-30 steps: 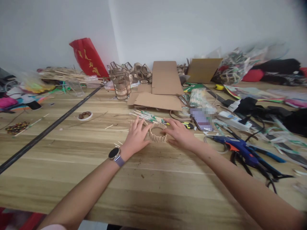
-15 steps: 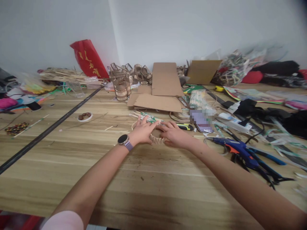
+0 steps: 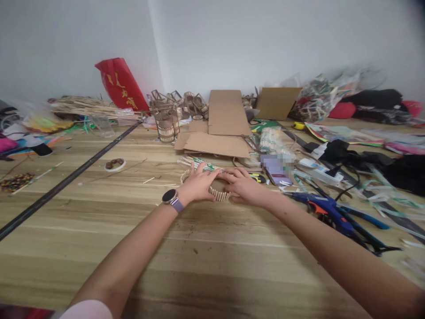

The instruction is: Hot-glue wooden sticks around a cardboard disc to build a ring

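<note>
Leftmost, a heap of dark, multicoloured beads (image 3: 16, 181) is seen on the wooden table (image 3: 206, 279), with a thin stick laid beside it. Next, the tabletop is crossed aslant by a black strip (image 3: 71, 174). Past that, some brown round pieces are held in a small white dish (image 3: 123, 165), and farther back a red bag (image 3: 121, 84) marked with gold characters is leaned near the wall. Several lantern-like frames (image 3: 166, 130) are gathered to its right.

At the middle, a dark-faced watch (image 3: 169, 196) is worn at the wrist of the left hand (image 3: 200, 184). That hand is arched with fingers spread, its thumb set against the near left edge of a ring of short sticks (image 3: 220, 195); whether the ring is firmly gripped cannot be told. The ring is placed on the table between both hands, its far side largely covered by fingers. On its right side it is touched by the right hand (image 3: 245, 187), whose fingers are bent over the rim; a pinch cannot be confirmed.

Just beyond, a yellow-and-black knife (image 3: 258, 178) is partly hidden. Farther right are found a phone (image 3: 276, 172), then a blue glue gun (image 3: 327, 207).
</note>
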`<control>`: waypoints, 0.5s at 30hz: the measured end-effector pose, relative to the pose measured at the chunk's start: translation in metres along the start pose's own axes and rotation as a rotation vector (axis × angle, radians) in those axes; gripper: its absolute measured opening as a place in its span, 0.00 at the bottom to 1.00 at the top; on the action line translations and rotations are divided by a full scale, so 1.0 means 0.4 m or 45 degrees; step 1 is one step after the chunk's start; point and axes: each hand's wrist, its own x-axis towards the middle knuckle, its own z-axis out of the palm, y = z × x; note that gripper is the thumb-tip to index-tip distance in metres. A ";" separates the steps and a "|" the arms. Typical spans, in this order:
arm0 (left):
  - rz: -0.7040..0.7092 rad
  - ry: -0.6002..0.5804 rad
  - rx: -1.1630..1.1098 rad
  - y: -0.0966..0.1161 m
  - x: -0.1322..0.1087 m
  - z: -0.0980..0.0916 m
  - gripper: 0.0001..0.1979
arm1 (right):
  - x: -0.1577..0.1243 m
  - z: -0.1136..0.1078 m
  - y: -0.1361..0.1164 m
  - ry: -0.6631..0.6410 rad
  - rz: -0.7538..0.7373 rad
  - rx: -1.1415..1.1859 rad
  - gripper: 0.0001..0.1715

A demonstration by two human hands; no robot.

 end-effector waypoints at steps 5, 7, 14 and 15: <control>0.006 0.011 -0.050 0.025 0.034 0.000 0.50 | -0.024 -0.018 0.033 -0.023 0.068 -0.056 0.14; -0.002 -0.010 -0.055 0.038 0.048 0.005 0.48 | -0.033 -0.016 0.041 -0.044 0.101 -0.060 0.15; -0.022 -0.009 0.003 0.066 0.055 0.025 0.44 | -0.067 0.026 0.037 -0.031 0.167 -0.038 0.18; -0.022 -0.006 0.007 0.067 0.054 0.027 0.44 | -0.070 0.033 0.036 -0.027 0.177 -0.038 0.21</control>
